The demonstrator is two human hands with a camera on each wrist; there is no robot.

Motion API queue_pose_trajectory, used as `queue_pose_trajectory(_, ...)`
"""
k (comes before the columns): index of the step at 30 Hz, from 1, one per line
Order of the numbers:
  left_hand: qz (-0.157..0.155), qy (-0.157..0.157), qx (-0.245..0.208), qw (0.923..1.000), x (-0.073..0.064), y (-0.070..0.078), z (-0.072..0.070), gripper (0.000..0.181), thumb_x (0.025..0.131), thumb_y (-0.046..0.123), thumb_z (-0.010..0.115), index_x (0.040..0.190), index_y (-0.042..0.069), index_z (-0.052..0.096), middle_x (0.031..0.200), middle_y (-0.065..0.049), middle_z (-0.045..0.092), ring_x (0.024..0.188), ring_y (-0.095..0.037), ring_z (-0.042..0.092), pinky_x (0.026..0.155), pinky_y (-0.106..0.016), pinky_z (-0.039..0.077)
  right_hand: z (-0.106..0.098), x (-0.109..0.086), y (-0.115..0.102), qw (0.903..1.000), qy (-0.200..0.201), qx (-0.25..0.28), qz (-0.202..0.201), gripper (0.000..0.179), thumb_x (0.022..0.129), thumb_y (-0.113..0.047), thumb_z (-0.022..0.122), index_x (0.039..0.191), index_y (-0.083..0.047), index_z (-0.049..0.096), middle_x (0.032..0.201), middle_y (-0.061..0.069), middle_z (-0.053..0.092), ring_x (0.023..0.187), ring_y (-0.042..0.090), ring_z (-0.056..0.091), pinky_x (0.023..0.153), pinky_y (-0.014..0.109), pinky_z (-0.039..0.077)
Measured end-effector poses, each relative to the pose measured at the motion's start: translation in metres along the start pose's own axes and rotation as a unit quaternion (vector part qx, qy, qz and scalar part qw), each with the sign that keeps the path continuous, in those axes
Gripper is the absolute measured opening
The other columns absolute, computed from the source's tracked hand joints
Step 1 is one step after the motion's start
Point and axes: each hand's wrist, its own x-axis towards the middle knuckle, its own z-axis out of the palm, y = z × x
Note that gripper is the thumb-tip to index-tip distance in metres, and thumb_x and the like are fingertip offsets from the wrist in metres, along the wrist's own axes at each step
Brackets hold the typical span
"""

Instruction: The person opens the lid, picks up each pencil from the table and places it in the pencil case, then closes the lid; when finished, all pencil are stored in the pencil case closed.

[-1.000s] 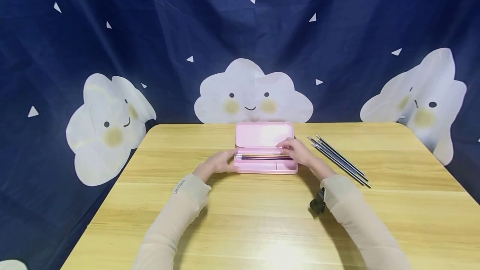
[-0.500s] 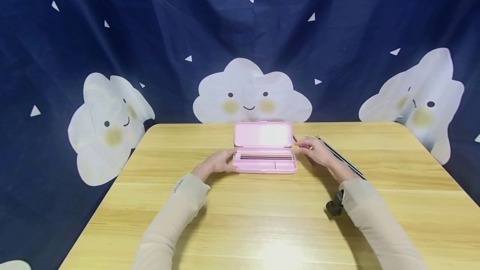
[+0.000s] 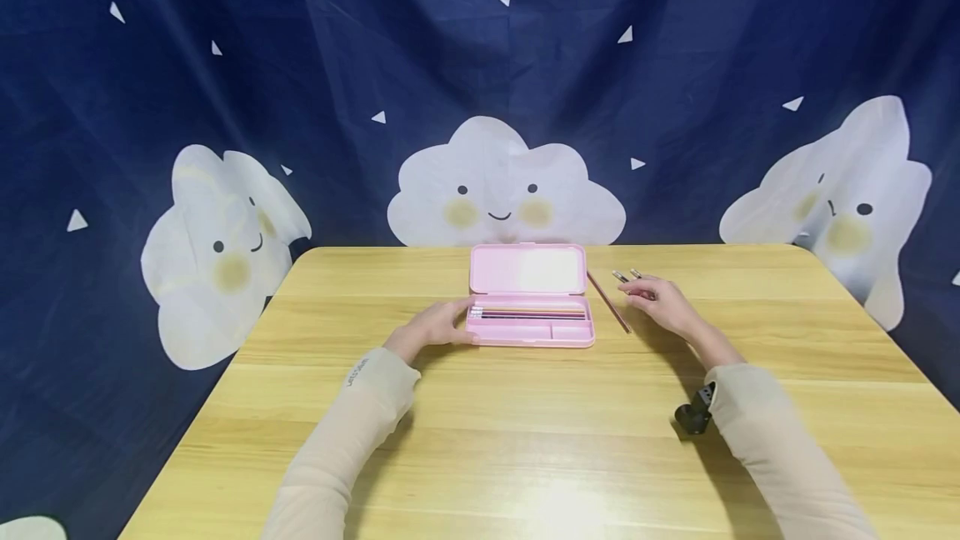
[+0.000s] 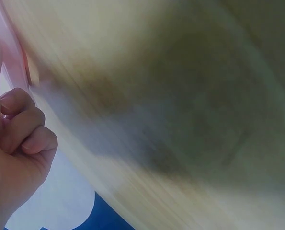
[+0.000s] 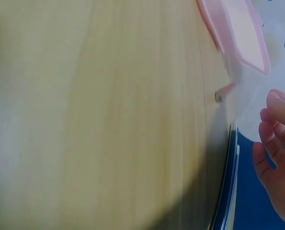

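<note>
A pink pencil case (image 3: 572,332) lies with its lid (image 3: 491,269) raised at the table's far side. Several pencils (image 3: 528,312) lie lengthwise in its rear compartment. My left hand (image 3: 431,327) holds the case's left end, thumb at the front corner and fingers toward the back; in the left wrist view its other fingers are curled. A reddish pencil (image 3: 609,302) lies slanted on the table just right of the case. My right hand (image 3: 667,304) hovers over several dark pencils (image 5: 224,184), fingers loosely bent, nothing seen between them. From the head, only the pencils' tips show.
The wooden table (image 3: 487,423) ends at a dark blue curtain (image 3: 315,65) with white clouds. A small black camera (image 3: 693,413) sits under my right wrist. In the front part of the case, a divider (image 3: 551,331) splits off a small compartment.
My right hand has moved right, from over the case to above the dark pencils. The reddish pencil beside the case is now uncovered. My left hand stays at the case.
</note>
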Motion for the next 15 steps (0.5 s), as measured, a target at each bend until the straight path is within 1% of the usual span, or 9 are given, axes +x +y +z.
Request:
queue_pose_trajectory(2, -0.005, 0.000, 0.001, 1.0000, 0.001, -0.001, 0.000, 0.084, 0.077, 0.038, 0.071, 0.143, 0.007, 0.029, 0.140, -0.016, 0.039, 0.127, -0.030, 0.039, 0.105, -0.040, 0.031, -0.003, -0.003, 0.002, 1.0000, 0.004, 0.000, -0.002, 0.020, 0.080, 0.004, 0.064, 0.100, 0.007, 0.066, 0.097, 0.023, 0.063, 0.084, 0.025, 0.054, 0.069, 0.023, 0.041)
queue_pose_trajectory(4, -0.008, 0.000, 0.001, 1.0000, 0.001, -0.002, 0.000, 0.084, 0.077, 0.039, 0.071, 0.143, 0.008, 0.029, 0.141, -0.015, 0.038, 0.127, -0.029, 0.038, 0.105, -0.040, 0.031, -0.006, -0.005, 0.003, 1.0000, 0.006, 0.002, -0.001, 0.020, 0.080, 0.003, 0.064, 0.100, 0.008, 0.066, 0.096, 0.023, 0.063, 0.082, 0.021, 0.053, 0.068, 0.020, 0.040)
queue_pose_trajectory(7, -0.012, -0.004, 0.004, 0.9999, 0.001, -0.002, 0.001, 0.084, 0.077, 0.040, 0.070, 0.144, 0.010, 0.028, 0.142, -0.014, 0.038, 0.128, -0.029, 0.037, 0.106, -0.040, 0.030, -0.011, -0.011, 0.006, 0.9999, 0.001, 0.006, 0.011, 0.021, 0.081, 0.002, 0.063, 0.101, 0.009, 0.065, 0.096, 0.024, 0.062, 0.080, 0.016, 0.050, 0.066, 0.019, 0.039)
queue_pose_trajectory(15, -0.015, -0.004, 0.004, 0.9999, 0.001, 0.000, 0.001, 0.084, 0.077, 0.039, 0.070, 0.143, 0.009, 0.029, 0.141, -0.014, 0.039, 0.128, -0.029, 0.038, 0.105, -0.040, 0.031, -0.027, -0.023, 0.018, 0.9995, 0.002, 0.002, 0.032, 0.021, 0.084, 0.000, 0.061, 0.103, 0.010, 0.064, 0.098, 0.025, 0.062, 0.073, 0.005, 0.047, 0.062, 0.019, 0.040)
